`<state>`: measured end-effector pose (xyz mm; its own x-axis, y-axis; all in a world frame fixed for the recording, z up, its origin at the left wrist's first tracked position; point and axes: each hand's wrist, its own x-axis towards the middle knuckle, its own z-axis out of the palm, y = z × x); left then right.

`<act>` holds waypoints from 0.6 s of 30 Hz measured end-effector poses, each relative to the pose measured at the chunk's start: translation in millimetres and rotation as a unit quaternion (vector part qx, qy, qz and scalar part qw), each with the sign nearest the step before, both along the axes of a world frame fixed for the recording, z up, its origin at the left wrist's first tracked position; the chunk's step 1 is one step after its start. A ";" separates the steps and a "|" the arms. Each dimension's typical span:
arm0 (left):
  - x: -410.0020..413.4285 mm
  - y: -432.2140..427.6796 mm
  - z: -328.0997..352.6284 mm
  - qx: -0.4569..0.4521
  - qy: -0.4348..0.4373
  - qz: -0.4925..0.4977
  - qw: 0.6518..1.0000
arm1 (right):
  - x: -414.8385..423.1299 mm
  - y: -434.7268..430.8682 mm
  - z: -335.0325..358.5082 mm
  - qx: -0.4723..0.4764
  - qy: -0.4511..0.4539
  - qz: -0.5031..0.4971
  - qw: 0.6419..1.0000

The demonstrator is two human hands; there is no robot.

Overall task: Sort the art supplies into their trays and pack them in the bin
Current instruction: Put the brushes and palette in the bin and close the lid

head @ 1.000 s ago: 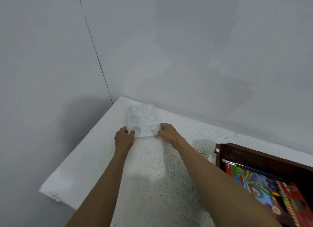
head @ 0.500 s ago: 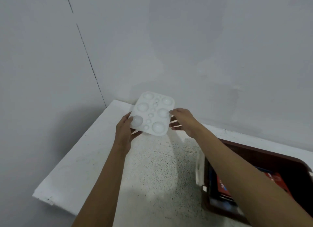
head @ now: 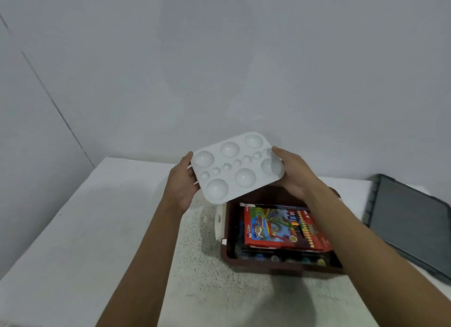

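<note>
Carried rightward since half a second ago, the palette (head: 235, 166) now hangs over the far-left corner of the brown bin (head: 280, 267) rather than over the table's (head: 97, 229) far corner. In the head view both forearms reach forward. The left hand (head: 181, 187) clasps the palette's left edge with its fingers underneath, while the right hand (head: 292, 177) grips the right edge with its thumb laid over a well. Held off the table, the palette tilts, wells facing the camera. Inside the bin a colourful box (head: 280, 224) lies flat on top, with small blurred items, possibly paint pots, along the near wall. Bare tabletop lies left of and before the bin, a grey lid (head: 410, 224) lies to its right, and the wall (head: 219, 58) rises close behind.
</note>
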<state>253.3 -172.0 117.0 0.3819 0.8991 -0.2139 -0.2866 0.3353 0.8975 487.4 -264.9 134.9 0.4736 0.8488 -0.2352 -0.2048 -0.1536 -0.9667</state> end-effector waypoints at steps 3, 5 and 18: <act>27.3 -19.2 -3.8 0.017 0.011 -0.032 0.999 | 25.1 -36.7 -0.7 -0.007 -0.027 -0.024 0.999; 44.0 -35.0 -6.2 0.024 0.018 -0.044 0.999 | 40.1 -61.1 -2.0 -0.012 -0.056 -0.032 0.998; 83.6 -83.2 -10.1 0.180 0.145 -0.067 0.971 | 85.6 -138.1 -10.1 -0.067 -0.243 0.000 0.968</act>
<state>336.9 -255.2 106.9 0.4705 0.8823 -0.0115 0.0200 0.0023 0.9998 573.0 -403.1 124.8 0.5564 0.8258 -0.0926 0.2694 -0.2847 -0.9200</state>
